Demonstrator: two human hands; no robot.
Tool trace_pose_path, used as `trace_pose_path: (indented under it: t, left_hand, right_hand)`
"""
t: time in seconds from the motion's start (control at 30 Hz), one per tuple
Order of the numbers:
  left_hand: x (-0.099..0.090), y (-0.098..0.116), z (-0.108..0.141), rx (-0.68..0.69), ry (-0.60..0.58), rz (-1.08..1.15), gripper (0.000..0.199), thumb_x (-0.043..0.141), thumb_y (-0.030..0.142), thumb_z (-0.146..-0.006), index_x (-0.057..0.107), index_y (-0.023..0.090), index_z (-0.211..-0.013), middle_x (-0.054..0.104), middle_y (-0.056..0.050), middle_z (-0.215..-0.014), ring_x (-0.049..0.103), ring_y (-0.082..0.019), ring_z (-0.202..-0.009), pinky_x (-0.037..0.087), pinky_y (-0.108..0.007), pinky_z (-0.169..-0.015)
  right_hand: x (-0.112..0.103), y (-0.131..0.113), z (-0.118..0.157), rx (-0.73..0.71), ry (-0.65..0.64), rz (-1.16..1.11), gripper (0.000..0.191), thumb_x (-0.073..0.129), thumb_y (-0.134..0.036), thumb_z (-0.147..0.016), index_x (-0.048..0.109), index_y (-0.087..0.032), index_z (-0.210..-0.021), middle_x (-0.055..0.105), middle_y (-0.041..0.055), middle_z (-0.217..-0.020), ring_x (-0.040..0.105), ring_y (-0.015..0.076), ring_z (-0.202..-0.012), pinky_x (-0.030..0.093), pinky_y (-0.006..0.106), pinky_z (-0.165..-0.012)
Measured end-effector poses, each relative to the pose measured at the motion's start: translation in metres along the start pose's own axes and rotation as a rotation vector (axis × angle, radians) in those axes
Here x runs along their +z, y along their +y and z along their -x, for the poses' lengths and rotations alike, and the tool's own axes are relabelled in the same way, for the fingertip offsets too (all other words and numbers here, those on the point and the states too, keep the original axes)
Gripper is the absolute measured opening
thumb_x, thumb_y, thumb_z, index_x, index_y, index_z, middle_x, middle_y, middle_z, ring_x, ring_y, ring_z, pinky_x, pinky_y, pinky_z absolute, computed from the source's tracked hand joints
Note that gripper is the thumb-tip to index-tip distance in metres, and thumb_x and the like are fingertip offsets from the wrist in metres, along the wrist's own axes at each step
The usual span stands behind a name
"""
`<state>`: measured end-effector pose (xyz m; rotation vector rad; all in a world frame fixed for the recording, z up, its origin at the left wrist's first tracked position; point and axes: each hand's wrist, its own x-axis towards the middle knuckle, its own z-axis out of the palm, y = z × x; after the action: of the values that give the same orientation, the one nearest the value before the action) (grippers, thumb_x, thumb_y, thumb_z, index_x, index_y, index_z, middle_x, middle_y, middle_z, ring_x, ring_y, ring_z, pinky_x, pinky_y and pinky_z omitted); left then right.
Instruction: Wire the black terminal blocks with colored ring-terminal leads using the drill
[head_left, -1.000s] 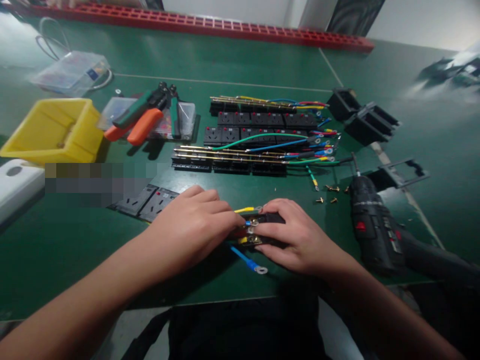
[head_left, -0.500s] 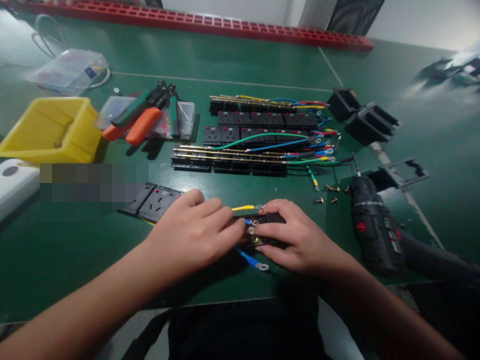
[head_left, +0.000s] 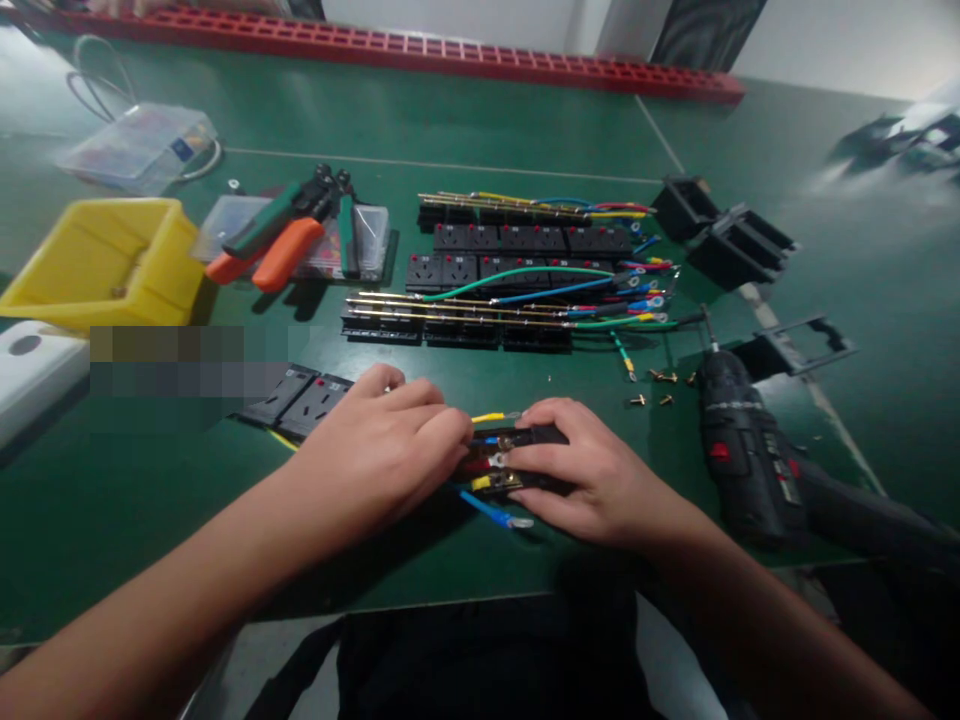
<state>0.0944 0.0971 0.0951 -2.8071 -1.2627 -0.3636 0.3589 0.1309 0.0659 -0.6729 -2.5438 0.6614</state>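
Green tabletop (head_left: 480, 375) spans from the held socket strip (head_left: 315, 402) to red grating (head_left: 420, 52).

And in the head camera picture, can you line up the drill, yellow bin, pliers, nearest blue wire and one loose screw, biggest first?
1. Drill and yellow bin: too alike to rank, and the drill looks nearer the camera
2. Pliers
3. Nearest blue wire, the part showing
4. Loose screw

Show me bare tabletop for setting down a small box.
Green tabletop shows bare between the red rail and the socket strips, and right of the black boxes. It's crowded around the left hand, right hand, drill and screws.
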Motion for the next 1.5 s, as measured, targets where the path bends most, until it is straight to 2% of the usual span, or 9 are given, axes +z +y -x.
trace_pose_path:
  t: [0.17, 0.27, 0.37, 0.5, 0.67, 0.83, 0.97, 1.5]
  left_hand:
    - [-0.002, -0.002, 0.002, -0.074, -0.168, 0.095, 0.023, 0.046, 0.034, -0.102, 0.065, 0.021, -0.105, 0.067, -0.002, -0.084, 0.058, -0.017, -0.074, 0.032, -0.036, -0.076]
    - [-0.004, -0.006, 0.003, -0.09, -0.211, 0.196, 0.023, 0.047, 0.034, -0.102, 0.068, 0.025, -0.106, 0.069, 0.0, -0.084, 0.061, -0.015, -0.076, 0.032, -0.034, -0.075]
    - [-0.006, -0.009, 0.004, -0.094, -0.146, 0.234, 0.021, 0.05, 0.032, -0.102, 0.07, 0.027, -0.106, 0.07, 0.001, -0.085, 0.061, -0.013, -0.075, 0.031, -0.032, -0.072]
    - [-0.009, -0.008, 0.006, -0.021, -0.023, 0.181, 0.021, 0.051, 0.028, -0.102, 0.07, 0.03, -0.11, 0.073, 0.003, -0.085, 0.06, -0.013, -0.075, 0.028, -0.032, -0.069]
    - [-0.01, 0.001, 0.006, 0.042, -0.028, 0.046, 0.019, 0.053, 0.027, -0.101, 0.071, 0.029, -0.107, 0.074, 0.002, -0.088, 0.057, -0.018, -0.077, 0.027, -0.034, -0.068]
    - [-0.01, 0.004, 0.009, 0.049, 0.036, 0.065, 0.021, 0.05, 0.024, -0.102, 0.064, 0.024, -0.118, 0.074, 0.001, -0.095, 0.057, -0.017, -0.079, 0.03, -0.034, -0.068]
    - [-0.008, 0.002, 0.009, 0.028, 0.044, 0.061, 0.02, 0.052, 0.023, -0.101, 0.062, 0.021, -0.119, 0.073, 0.0, -0.089, 0.056, -0.017, -0.077, 0.032, -0.034, -0.068]
    - [-0.009, 0.008, 0.006, 0.088, 0.041, -0.045, 0.025, 0.049, 0.025, -0.102, 0.071, 0.022, -0.114, 0.073, -0.003, -0.092, 0.055, -0.02, -0.08, 0.032, -0.035, -0.066]
  right_hand:
    - [0.0, 0.0, 0.001, 0.007, -0.008, -0.011, 0.021, 0.068, -0.032, -0.09, 0.074, -0.023, -0.108, 0.057, 0.0097, -0.118, 0.055, 0.0206, -0.11, 0.049, 0.039, -0.094]
    - [-0.001, 0.0, 0.0, 0.01, -0.014, 0.0, 0.021, 0.067, -0.032, -0.091, 0.074, -0.023, -0.108, 0.057, 0.0104, -0.118, 0.055, 0.021, -0.11, 0.05, 0.04, -0.093]
    - [-0.002, -0.001, -0.001, -0.008, -0.017, 0.046, 0.021, 0.065, -0.032, -0.091, 0.074, -0.023, -0.108, 0.057, 0.0109, -0.116, 0.055, 0.0219, -0.109, 0.049, 0.041, -0.093]
    - [-0.001, -0.001, -0.001, -0.034, -0.015, 0.106, 0.02, 0.064, -0.033, -0.092, 0.074, -0.023, -0.105, 0.058, 0.0108, -0.115, 0.055, 0.0228, -0.11, 0.048, 0.042, -0.094]
    - [0.0, -0.001, 0.0, -0.024, -0.01, 0.087, 0.021, 0.065, -0.034, -0.091, 0.074, -0.023, -0.107, 0.057, 0.0107, -0.117, 0.055, 0.0227, -0.11, 0.048, 0.042, -0.094]
    - [0.001, -0.002, -0.001, -0.011, -0.011, 0.058, 0.021, 0.065, -0.031, -0.091, 0.074, -0.022, -0.107, 0.058, 0.0106, -0.114, 0.055, 0.0218, -0.108, 0.049, 0.041, -0.092]
    - [0.001, -0.002, -0.002, -0.005, -0.008, 0.043, 0.02, 0.066, -0.03, -0.091, 0.074, -0.021, -0.106, 0.058, 0.0111, -0.114, 0.055, 0.0216, -0.107, 0.05, 0.04, -0.092]
    - [0.002, -0.001, 0.0, 0.003, -0.004, 0.026, 0.02, 0.066, -0.032, -0.091, 0.072, -0.023, -0.107, 0.056, 0.01, -0.116, 0.054, 0.0216, -0.11, 0.049, 0.041, -0.093]
